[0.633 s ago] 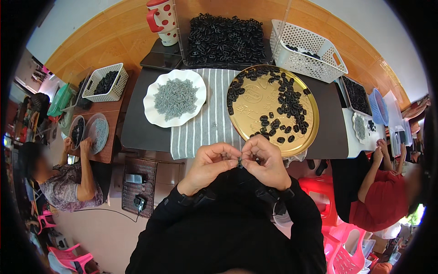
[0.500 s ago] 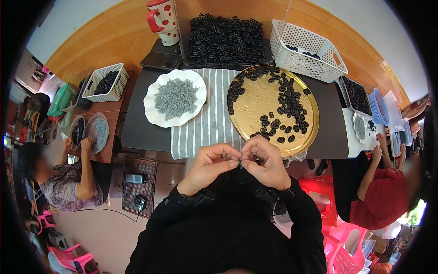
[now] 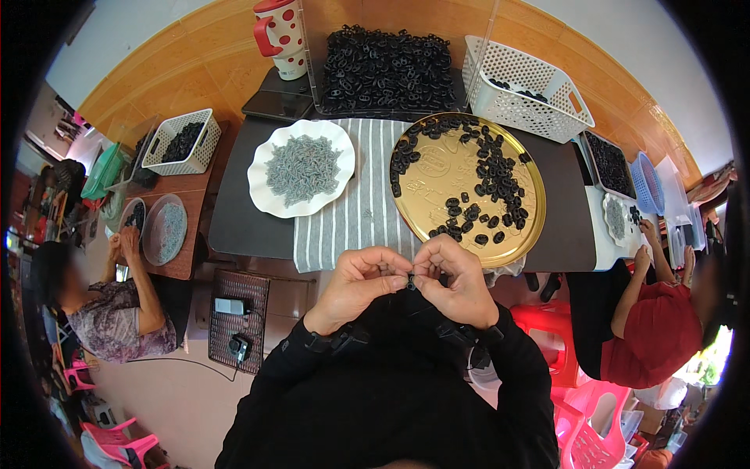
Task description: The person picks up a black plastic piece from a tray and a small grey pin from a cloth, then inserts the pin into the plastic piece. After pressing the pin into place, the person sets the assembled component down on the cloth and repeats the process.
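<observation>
dark surface [image 3: 250, 227] with a gold tray [image 3: 437, 195] of black rings lies just ahead, while left hand [image 3: 361, 283] and right hand [image 3: 455, 280] meet fingertip to fingertip, both pinched on what seems one small black piece [image 3: 410, 282] between them

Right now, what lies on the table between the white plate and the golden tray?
In the head view, a grey-and-white striped cloth lies between the white plate and the golden tray; both rest partly on it, and the stretch between them holds nothing else.
</observation>
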Motion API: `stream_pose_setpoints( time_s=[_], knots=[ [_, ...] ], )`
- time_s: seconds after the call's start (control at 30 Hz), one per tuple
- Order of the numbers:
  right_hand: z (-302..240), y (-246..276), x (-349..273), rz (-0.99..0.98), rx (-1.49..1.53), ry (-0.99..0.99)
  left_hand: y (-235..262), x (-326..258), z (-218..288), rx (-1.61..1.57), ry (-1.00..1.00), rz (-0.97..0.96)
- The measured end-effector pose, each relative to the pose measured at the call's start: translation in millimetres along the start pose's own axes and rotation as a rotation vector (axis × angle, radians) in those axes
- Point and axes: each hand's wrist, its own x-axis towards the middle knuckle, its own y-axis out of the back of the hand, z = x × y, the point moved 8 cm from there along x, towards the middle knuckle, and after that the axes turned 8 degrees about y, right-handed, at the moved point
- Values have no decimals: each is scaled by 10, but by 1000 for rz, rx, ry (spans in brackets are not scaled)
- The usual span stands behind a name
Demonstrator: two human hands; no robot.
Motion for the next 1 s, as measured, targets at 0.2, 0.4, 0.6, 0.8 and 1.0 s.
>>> stream_pose_setpoints(
  time_s=[0.2,0.4,0.6,0.8,1.0],
  knots=[
    [-124,-43,7,-40,-94,80,-2,-15,13,56,-23,-6],
    [-234,-69,-100,114,-206,361,-15,-20,-11,84,-59,-5],
    [-86,0,-169,260,-120,355,-7,-13,-38,-20,11,57],
    [-124,24,-110,255,-224,362,82,9,-160,21,70,77],
    [-186,-52,-133,215,-372,423,149,24,-189,-36,75,129]
  ],
)
